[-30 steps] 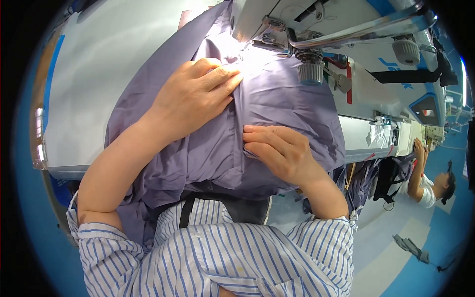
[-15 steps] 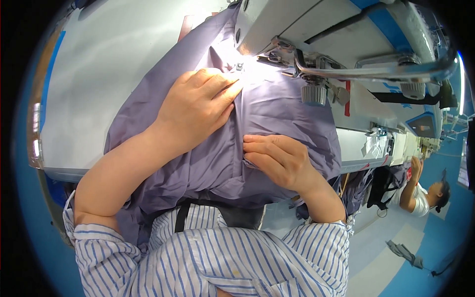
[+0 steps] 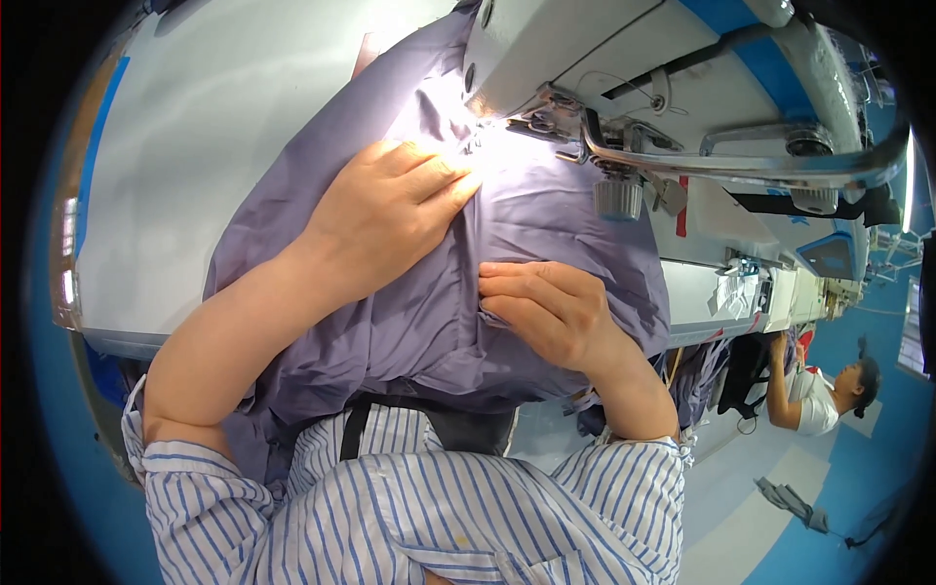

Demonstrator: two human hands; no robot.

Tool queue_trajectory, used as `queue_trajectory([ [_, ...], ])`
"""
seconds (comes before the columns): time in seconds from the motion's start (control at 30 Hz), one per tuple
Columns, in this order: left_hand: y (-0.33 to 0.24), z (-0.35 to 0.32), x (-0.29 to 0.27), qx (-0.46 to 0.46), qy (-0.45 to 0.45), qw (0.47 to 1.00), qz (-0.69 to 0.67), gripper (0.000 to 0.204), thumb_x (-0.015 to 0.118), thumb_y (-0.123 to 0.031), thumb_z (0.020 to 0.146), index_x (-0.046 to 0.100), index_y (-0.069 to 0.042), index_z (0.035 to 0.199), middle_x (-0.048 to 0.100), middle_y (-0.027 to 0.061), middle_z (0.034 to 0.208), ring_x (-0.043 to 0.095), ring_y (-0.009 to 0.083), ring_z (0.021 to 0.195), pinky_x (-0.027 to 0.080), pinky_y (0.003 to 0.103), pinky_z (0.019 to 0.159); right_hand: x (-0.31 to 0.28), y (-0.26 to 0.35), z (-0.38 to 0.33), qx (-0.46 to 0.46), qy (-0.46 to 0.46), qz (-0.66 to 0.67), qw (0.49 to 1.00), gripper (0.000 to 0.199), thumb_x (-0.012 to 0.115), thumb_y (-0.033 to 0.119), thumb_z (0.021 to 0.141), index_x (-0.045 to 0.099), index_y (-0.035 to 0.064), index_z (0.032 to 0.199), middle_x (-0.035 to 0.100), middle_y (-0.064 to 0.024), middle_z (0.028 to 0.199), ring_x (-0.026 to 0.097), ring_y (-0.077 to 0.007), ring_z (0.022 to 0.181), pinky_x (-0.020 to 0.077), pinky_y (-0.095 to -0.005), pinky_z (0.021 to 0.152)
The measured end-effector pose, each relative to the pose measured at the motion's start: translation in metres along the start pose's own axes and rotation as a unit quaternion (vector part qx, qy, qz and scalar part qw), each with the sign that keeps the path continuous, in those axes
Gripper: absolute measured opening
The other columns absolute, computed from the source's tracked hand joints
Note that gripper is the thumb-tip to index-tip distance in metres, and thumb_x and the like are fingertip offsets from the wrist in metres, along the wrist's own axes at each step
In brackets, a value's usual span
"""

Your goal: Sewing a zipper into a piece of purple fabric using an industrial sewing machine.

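A purple-grey fabric garment (image 3: 390, 331) lies across the sewing table and hangs over its front edge. My left hand (image 3: 395, 210) presses on the fabric just short of the presser foot, its fingers bent together along a long seam. Lower down that seam, my right hand (image 3: 551, 307) pinches a fold of the cloth between thumb and fingers. The sewing machine (image 3: 575, 49) stands over the far end of the fabric. Glare from its lamp washes out the needle area, so the stitching point is hard to see.
A bent metal rod (image 3: 741, 171) and a ribbed knob (image 3: 617, 199) jut from the machine on the right. The white tabletop (image 3: 214, 127) extends to the left. Farther right, a co-worker (image 3: 824, 395) in a white top sits beside more dark garments (image 3: 746, 375).
Both hands hold nearly the same places on the fabric. The presser foot area looks slightly different under the glare. The co-worker's arm has lowered.
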State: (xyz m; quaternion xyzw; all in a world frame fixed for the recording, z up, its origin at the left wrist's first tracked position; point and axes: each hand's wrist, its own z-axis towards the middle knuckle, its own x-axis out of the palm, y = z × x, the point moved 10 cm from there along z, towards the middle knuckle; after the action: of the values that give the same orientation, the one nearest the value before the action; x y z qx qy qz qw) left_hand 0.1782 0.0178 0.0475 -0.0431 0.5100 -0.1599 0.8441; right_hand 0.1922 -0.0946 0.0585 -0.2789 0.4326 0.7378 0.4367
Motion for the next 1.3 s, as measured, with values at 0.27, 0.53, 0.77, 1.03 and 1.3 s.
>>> queue_trajectory([
  [0.27,0.007,0.001,-0.002,-0.038,0.008,0.999,-0.021,0.039,0.068,-0.006,0.075,0.065,-0.01,0.114,0.062,-0.0003,0.111,0.056,0.021,0.1,0.044,0.036,0.086,0.001,0.0,0.001,-0.016,0.006,-0.014,1.0,0.015,0.07,0.008,0.074,0.065,0.0023,0.087,0.067,-0.0079,0.095,0.068,-0.0221,0.094,0.0556,-0.03,0.075],
  [0.53,0.012,0.001,-0.001,-0.013,-0.02,0.999,-0.025,0.039,0.07,-0.005,0.073,0.066,-0.01,0.111,0.062,0.0009,0.111,0.057,0.0228,0.099,0.044,0.036,0.087,0.0,-0.009,0.008,-0.016,0.011,-0.018,1.0,0.014,0.07,0.009,0.075,0.065,0.0027,0.086,0.068,-0.0075,0.096,0.068,-0.0203,0.094,0.0549,-0.0288,0.075],
  [0.77,0.016,0.012,-0.005,-0.001,-0.008,0.999,-0.046,0.039,0.07,-0.003,0.07,0.066,-0.009,0.109,0.061,0.0034,0.112,0.058,0.0236,0.104,0.045,0.038,0.09,0.001,-0.015,0.01,-0.019,0.012,-0.039,0.999,0.014,0.068,0.008,0.075,0.065,0.004,0.088,0.067,-0.0063,0.097,0.068,-0.0177,0.092,0.0537,-0.0273,0.074],
  [1.03,-0.006,-0.007,-0.001,-0.012,0.017,1.0,-0.018,0.044,0.072,-0.011,0.071,0.064,-0.01,0.115,0.06,0.0036,0.118,0.055,0.0234,0.109,0.043,0.042,0.097,0.0,-0.021,0.01,-0.022,0.002,-0.041,0.999,0.015,0.066,0.01,0.075,0.064,0.0055,0.089,0.068,-0.0055,0.099,0.067,-0.0153,0.089,0.0526,-0.0262,0.073],
  [1.3,0.01,0.002,-0.004,0.023,-0.008,1.0,0.012,0.035,0.068,-0.013,0.076,0.065,-0.008,0.11,0.061,0.0021,0.115,0.055,0.0191,0.109,0.043,0.04,0.096,0.001,-0.037,0.021,0.009,0.045,-0.059,0.997,0.015,0.069,0.009,0.074,0.065,0.0051,0.089,0.071,-0.0053,0.1,0.068,-0.0198,0.09,0.0529,-0.0296,0.073],
])
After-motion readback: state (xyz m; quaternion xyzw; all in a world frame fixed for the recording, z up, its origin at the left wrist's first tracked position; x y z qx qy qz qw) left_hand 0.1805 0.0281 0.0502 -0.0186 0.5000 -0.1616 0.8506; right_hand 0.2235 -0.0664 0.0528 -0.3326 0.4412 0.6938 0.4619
